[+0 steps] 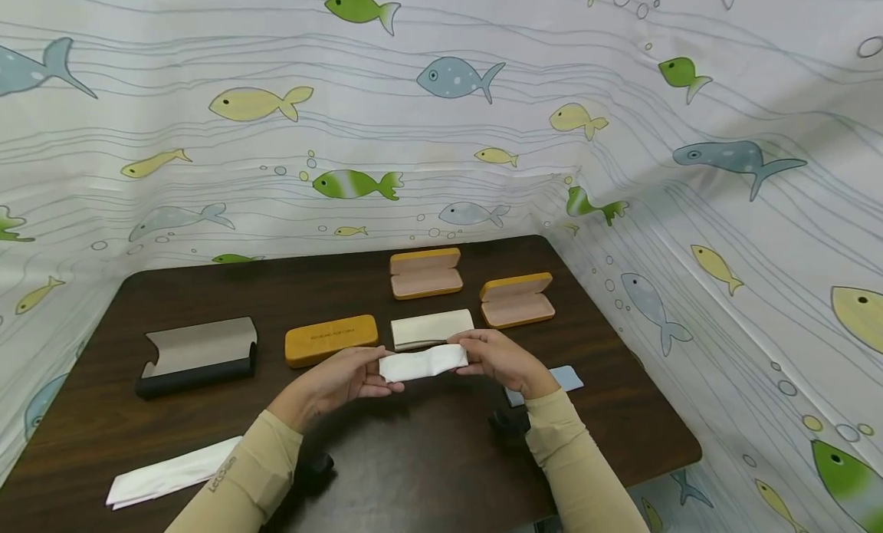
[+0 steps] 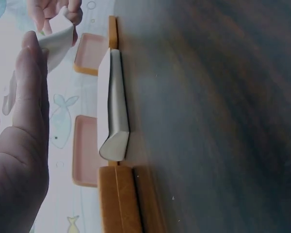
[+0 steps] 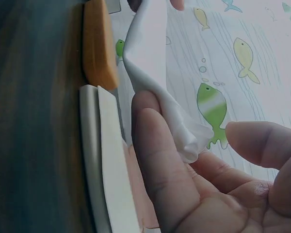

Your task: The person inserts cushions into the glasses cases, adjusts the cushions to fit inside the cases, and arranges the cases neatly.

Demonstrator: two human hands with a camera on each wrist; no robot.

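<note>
A white cloth (image 1: 424, 363), folded into a narrow strip, is stretched in the air between both hands. My left hand (image 1: 352, 380) holds its left end; in the left wrist view straight fingers (image 2: 30, 82) partly hide the cloth (image 2: 59, 41). The right hand (image 1: 498, 358) holds the other end. Seen from the right wrist, the cloth (image 3: 150, 63) hangs along the fingers (image 3: 155, 150), and the thumb stands apart from it. Just behind the hands lies a closed cream glasses case (image 1: 434, 327). A closed orange glasses case (image 1: 333, 340) is near the left hand.
Two open orange cases (image 1: 426, 284) (image 1: 517, 309) with pink linings stand at the back right. An open black case (image 1: 196, 368) with grey lining is at left. Another folded white cloth (image 1: 172, 472) lies front left. A light blue flat piece (image 1: 567, 378) is partly behind the right wrist.
</note>
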